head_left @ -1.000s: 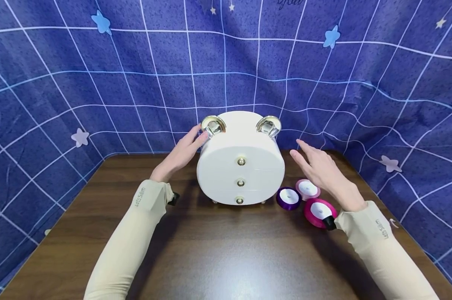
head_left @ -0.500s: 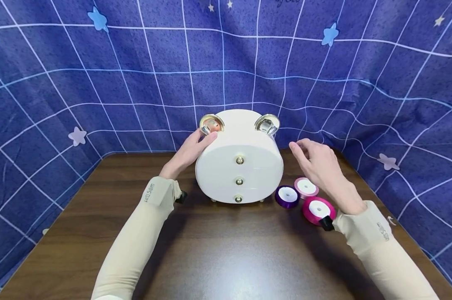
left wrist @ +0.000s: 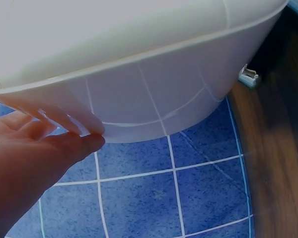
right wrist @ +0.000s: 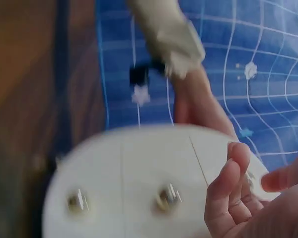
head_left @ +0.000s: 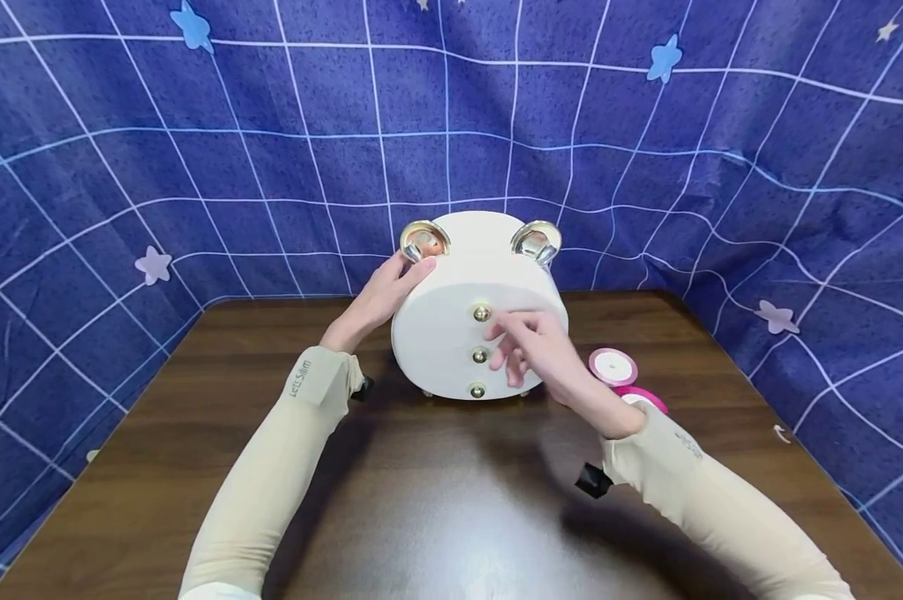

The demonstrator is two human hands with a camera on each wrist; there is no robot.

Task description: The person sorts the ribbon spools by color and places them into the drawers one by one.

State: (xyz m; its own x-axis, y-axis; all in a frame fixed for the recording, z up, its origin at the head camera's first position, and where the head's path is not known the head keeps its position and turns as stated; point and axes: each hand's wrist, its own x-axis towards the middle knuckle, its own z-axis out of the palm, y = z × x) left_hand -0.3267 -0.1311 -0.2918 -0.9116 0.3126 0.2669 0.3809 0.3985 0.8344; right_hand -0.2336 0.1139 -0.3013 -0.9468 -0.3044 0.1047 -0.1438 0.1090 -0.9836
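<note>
A white oval drawer box (head_left: 438,343) stands on the table, with shiny round bell-like ears on top. Down its front run a top knob (head_left: 482,313), a middle knob (head_left: 479,355) and a bottom knob (head_left: 477,391), all gold. My left hand (head_left: 378,302) rests against the box's upper left side below the left ear (head_left: 425,240); the left wrist view has its extended fingers touching the smooth wall. Before the drawers hovers my right hand (head_left: 539,343), fingers loosely bent and thumb apart from them. In the right wrist view, that hand (right wrist: 268,213) partly hides one knob.
Right of the box lie a light pink ribbon spool (head_left: 613,367) and a magenta ribbon spool (head_left: 652,399), the latter partly covered by the right forearm. A blue gridded cloth (head_left: 451,100) hangs behind the brown wooden table (head_left: 256,350).
My right hand has swung left from above the spools to the box's front near the top knob. My left hand has moved in slightly and now touches the box's side.
</note>
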